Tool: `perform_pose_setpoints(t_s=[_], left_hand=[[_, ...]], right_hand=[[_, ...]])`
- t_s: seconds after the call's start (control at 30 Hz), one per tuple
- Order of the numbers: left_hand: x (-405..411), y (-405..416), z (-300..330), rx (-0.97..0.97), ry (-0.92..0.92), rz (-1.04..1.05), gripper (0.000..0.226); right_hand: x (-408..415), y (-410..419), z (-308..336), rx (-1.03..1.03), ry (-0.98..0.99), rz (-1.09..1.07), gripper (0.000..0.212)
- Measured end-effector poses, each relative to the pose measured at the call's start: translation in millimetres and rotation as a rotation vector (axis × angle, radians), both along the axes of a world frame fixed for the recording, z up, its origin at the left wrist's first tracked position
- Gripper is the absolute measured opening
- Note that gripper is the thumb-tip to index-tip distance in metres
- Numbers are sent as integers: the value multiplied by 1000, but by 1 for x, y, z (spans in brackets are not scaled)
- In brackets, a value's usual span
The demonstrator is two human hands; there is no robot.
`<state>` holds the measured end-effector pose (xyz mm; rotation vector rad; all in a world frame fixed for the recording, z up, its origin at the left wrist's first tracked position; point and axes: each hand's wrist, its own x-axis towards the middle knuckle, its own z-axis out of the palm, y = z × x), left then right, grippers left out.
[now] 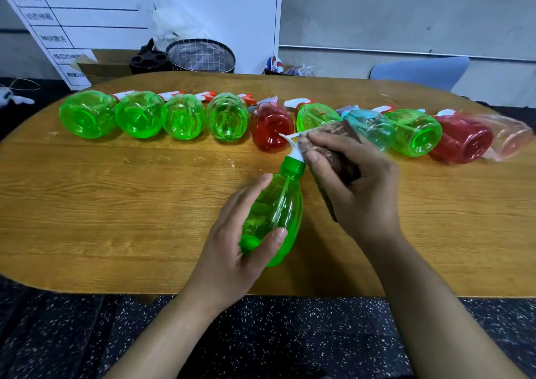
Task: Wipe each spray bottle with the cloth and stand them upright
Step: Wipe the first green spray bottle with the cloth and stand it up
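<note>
At the frame's centre a green bottle (272, 213) tilts above the tabletop (116, 204), its base gripped by the left hand (232, 251). The right hand (356, 187) clutches a brown cloth (333, 141) against its white nozzle. Behind, a row of bottles (185, 116) lies sideways.

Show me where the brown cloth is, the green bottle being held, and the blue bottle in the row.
brown cloth (345, 135), head view, on its upper fold above the right hand's fingers.
held green bottle (278, 204), head view, mid body.
blue bottle (371, 129), head view, on its lying body beside the cloth.
</note>
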<state>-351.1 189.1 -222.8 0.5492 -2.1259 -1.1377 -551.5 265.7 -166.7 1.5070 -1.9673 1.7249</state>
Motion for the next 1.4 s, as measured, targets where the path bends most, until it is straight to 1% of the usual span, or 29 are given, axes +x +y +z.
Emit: perform_pose_setpoints(t_s=[0.07,0.17,0.2,0.27,0.33,0.37,0.47,0.5,0.57,0.63,0.7,0.8,0.87,0.97,1.03,1.1,1.2,1.3,1.37,1.4], left_hand=[[0,0,0,14,1,6,65],[0,0,0,12,-2,15,65],[-1,0,0,7,-3,15,65],[-1,0,1,1,-4,13,65],[-1,-1,1,11,1,16,64],[-1,0,0,17,2,15,64],[0,0,1,13,-11,9,64],[0,0,1,8,-11,8,64],[0,0,1,3,-5,12,63],[-1,-1,0,16,1,13,63],[-1,-2,0,31,6,10,63],[-1,-2,0,48,22,18,63],[-1,-2,-1,60,21,17,63],[-1,-2,-1,88,23,18,64],[-1,-3,-1,94,27,16,64],[-1,-4,-2,102,31,20,65],[-1,-5,-3,135,48,38,66],[0,-5,-3,159,49,36,67],[0,-5,-3,149,44,23,66],[0,-5,-2,140,41,17,66]], right_hand=[[-2,1,-2,11,15,-35,22],[-8,1,-7,-14,-78,-169,21],[-6,1,-7,-14,-84,-165,22],[2,0,-5,1,-52,-50,22],[9,-2,-3,28,31,56,22],[9,-3,-3,25,38,53,22],[0,-4,-5,-25,-88,-77,22],[-1,-3,-5,-27,-97,-86,22],[6,-2,-4,2,-46,15,21],[14,-1,-3,44,57,107,21],[12,-3,-5,35,55,57,21],[-3,-4,-8,-24,-98,-112,20],[-8,-2,-9,-24,-103,-171,19],[-4,0,-11,25,-29,-89,21],[0,-1,-11,32,39,-93,23],[-1,-2,-12,32,65,-121,23],[-5,1,-14,123,107,-65,19],[-11,7,-11,187,58,34,14],[-14,9,-9,126,-40,74,14],[-15,8,-9,83,-67,60,15]])
